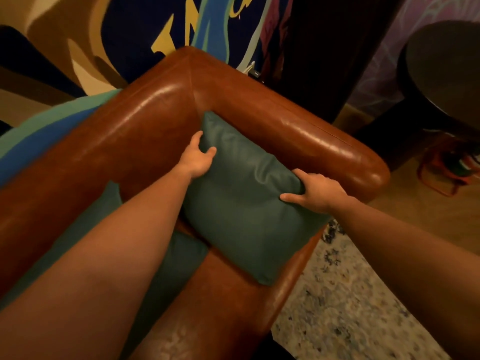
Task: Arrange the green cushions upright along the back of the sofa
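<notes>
Painted mural wall (pixel 181 27), round dark table (pixel 446 71), speckled rug (pixel 345 302)

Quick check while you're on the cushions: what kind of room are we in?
Probably a lounge or sitting area, home or venue unclear: a brown leather sofa with a green cushion, a bright mural behind it, a round dark side table and a speckled rug.

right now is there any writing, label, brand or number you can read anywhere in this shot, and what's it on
None can be read.
The wall mural has yellow letter-like shapes, too cropped and stylised to make out.
The green cushion, held by the left hand and right hand, shows no label.
The brown sofa shows no brand mark.
</notes>
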`<action>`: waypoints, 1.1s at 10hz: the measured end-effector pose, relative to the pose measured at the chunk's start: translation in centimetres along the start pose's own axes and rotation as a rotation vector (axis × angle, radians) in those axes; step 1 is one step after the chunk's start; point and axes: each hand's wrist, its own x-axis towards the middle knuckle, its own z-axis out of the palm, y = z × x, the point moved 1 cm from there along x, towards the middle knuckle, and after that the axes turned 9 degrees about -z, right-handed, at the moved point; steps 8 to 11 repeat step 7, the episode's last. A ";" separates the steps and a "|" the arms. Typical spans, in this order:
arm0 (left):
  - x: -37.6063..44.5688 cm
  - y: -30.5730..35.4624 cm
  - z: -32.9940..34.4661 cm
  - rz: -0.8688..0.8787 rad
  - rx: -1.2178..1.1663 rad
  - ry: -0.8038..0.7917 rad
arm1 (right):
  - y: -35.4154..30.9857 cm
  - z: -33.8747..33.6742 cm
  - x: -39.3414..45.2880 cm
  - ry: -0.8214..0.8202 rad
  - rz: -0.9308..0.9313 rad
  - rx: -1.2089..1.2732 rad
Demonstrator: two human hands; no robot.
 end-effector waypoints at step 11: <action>-6.7 -4.4 -6.8 0.018 0.220 0.091 | -5.4 -2.2 0.9 0.172 -0.056 -0.115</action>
